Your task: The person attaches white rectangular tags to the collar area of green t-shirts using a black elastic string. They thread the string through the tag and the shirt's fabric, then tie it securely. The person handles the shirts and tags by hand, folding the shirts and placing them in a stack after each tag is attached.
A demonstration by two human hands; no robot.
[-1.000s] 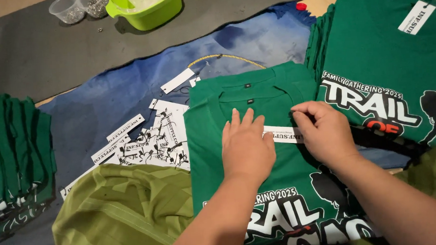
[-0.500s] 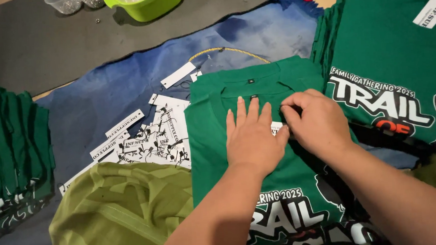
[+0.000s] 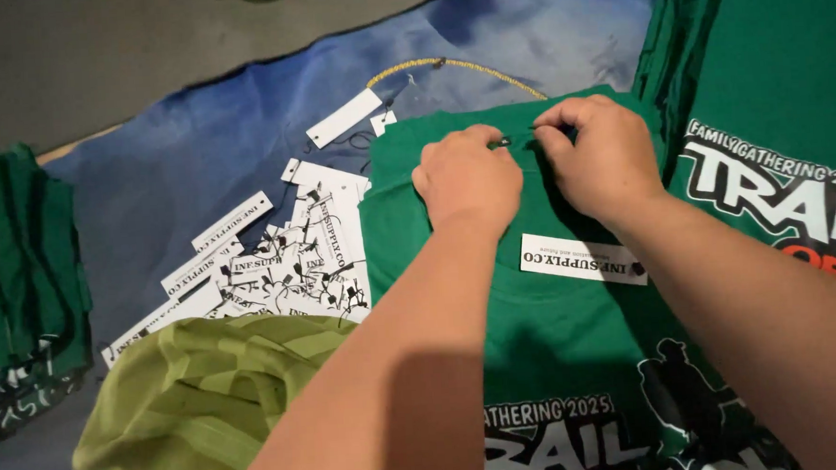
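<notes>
- A green T-shirt [image 3: 576, 341] lies flat on a blue cloth [image 3: 194, 151], collar pointing away from the viewer; this shirt is the landmark for all that follows. Its lower part, with white printed lettering, is cut off by the bottom edge.
- Both hands rest on the shirt's collar. The left hand [image 3: 467, 177] is curled, its grip pressed together at the collar edge. The right hand [image 3: 597, 154] is curled just beside it, grip pinching a thin dark thread or pin; it is too small to tell which.
- The collar opening itself is hidden under the two hands.
- One white rectangular tag [image 3: 582, 259] lies on the shirt just below the hands, between the forearms.
- Left of the shirt lies a loose heap of white tags [image 3: 277, 266] with dark strings; they overlap too much to count.
- Below that heap sits an olive-green striped cloth [image 3: 198, 409], partly cut off at the bottom edge.
- Right of the shirt, a stack of green shirts [image 3: 762, 74] runs out of view; the number cannot be told.
- Far left, another pile of folded green shirts [image 3: 20, 275] is cut by the edge.
- A gold cord [image 3: 457, 66] arcs just beyond the collar.
</notes>
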